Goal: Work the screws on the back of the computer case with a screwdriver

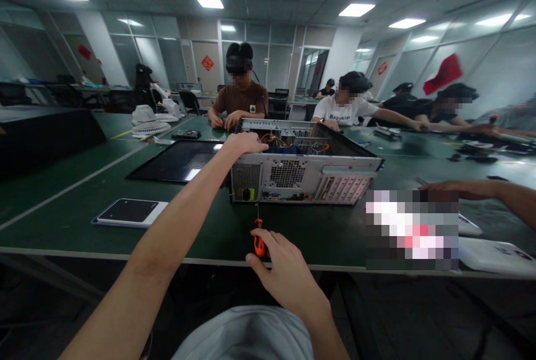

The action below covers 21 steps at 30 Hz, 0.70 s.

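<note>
An opened desktop computer case [301, 173] lies on its side on the green table [84, 204], its rear panel with fan grille and ports facing me. My left hand [243, 142] rests with fingers curled over the case's top left edge. My right hand [280, 270] sits near the table's front edge, fingers closed around the orange handle of a screwdriver [259, 240]. The screwdriver's thin shaft points up toward the bottom of the case's rear panel.
A black side panel [180, 160] lies left of the case. A white-framed tablet [129, 212] sits at front left. Another person's arm [481, 190] reaches in from the right. Several people sit across the table. A white fan [148, 121] stands further back.
</note>
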### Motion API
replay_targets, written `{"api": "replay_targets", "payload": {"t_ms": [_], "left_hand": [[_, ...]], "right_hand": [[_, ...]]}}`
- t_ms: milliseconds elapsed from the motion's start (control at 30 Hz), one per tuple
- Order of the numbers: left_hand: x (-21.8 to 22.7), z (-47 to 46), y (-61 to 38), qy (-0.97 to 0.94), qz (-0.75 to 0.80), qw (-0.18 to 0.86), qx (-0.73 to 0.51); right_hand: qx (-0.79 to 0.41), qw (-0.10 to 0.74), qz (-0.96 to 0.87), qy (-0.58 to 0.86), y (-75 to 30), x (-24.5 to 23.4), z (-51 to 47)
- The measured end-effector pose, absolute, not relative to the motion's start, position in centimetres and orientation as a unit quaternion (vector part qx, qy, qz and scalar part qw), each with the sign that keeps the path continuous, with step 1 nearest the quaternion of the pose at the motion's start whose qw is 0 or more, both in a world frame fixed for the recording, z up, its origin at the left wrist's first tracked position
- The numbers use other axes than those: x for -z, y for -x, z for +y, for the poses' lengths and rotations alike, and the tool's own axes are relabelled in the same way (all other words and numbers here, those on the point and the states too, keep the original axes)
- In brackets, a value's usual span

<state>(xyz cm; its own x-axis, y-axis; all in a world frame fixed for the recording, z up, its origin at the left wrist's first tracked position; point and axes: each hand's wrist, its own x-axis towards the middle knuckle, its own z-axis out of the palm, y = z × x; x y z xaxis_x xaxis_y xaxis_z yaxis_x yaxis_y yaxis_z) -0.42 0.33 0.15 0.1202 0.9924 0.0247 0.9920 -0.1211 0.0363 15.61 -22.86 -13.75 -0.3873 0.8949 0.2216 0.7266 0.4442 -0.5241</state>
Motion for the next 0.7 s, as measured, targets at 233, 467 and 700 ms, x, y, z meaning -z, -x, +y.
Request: {"api": "replay_targets", "payload": {"t_ms": [233,467,700], "left_hand": [[-0.1,0.6,0.5,-0.744,0.668,0.005,-0.015],[-0.1,0.8,0.5,-0.748,0.663,0.008,-0.019],[0.0,0.7,0.5,-0.750,0.662,0.001,-0.014]], "right_hand": [[-0.120,0.246,-0.801,0.532,-15.3,14.2,-22.4],[-0.081,0.233,-0.817,0.521,-14.9,14.0,-22.6],[-0.131,0.231,-0.827,0.495,-15.8,13.8,-22.6]]}}
